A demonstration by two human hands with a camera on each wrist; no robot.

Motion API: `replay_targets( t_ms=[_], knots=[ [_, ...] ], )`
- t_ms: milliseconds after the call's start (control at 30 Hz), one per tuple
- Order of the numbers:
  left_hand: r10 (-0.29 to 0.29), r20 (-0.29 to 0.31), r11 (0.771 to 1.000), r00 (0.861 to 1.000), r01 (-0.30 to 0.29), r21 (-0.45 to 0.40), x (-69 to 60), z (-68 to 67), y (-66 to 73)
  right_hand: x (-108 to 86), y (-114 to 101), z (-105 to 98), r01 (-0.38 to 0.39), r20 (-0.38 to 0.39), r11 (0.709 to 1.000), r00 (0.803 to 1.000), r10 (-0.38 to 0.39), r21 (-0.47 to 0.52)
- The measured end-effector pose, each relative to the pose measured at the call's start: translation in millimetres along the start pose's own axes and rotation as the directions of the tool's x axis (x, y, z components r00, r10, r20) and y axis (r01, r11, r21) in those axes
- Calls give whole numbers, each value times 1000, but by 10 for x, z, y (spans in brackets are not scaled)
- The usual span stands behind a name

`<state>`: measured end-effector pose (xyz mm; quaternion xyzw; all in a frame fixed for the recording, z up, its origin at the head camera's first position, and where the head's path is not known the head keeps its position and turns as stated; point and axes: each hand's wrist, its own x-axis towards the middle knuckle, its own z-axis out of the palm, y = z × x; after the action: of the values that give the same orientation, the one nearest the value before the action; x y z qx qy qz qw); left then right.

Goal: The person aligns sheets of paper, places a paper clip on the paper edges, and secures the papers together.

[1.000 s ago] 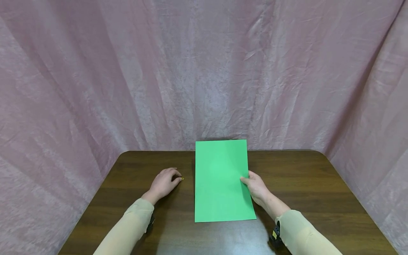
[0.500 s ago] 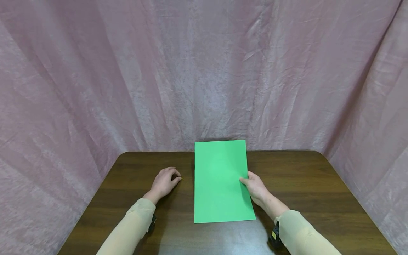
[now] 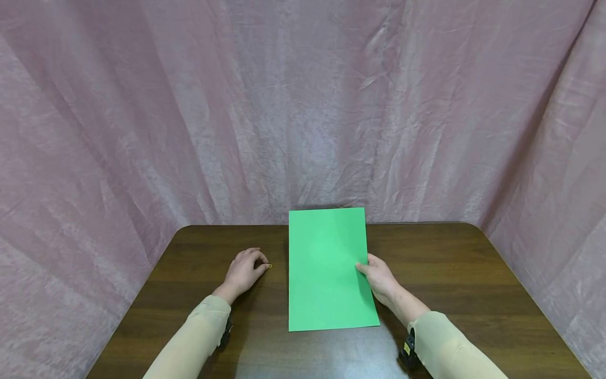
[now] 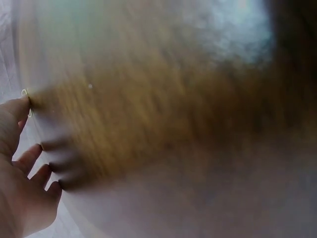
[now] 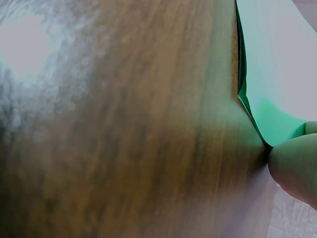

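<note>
One left hand [image 3: 243,271] pinching a small yellow loop [image 3: 270,266], right hand [image 3: 380,280] gripping green paper [image 3: 324,273].
The loop sits left of the paper, over the wooden table [image 3: 440,258]; the paper's edge [image 5: 242,64] looks layered, so a slackened right grip might let layers slide.

Left sleeve [image 3: 191,334] slightly nearer green sheet [image 3: 324,271], yellow clip [image 3: 270,266] turned a little in left hand [image 3: 243,271]

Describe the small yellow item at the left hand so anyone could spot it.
Over the brown table, find the large green sheet, then the left hand, left of it. In that hand's pinch is the yellow item: a thin, wiry loop, perhaps a paper clip. Tiny and yellow, it stands apart from the green sheet.
</note>
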<state>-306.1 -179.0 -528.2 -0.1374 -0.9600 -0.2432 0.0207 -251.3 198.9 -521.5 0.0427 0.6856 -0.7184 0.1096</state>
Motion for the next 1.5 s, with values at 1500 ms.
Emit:
replay_targets(
  t_ms=[1500],
  knots=[
    [-105,-100,925,989,60,-376,-62,-152,-144,-10,-14,2,7,18,1000,1000,-6,-29]
  ],
)
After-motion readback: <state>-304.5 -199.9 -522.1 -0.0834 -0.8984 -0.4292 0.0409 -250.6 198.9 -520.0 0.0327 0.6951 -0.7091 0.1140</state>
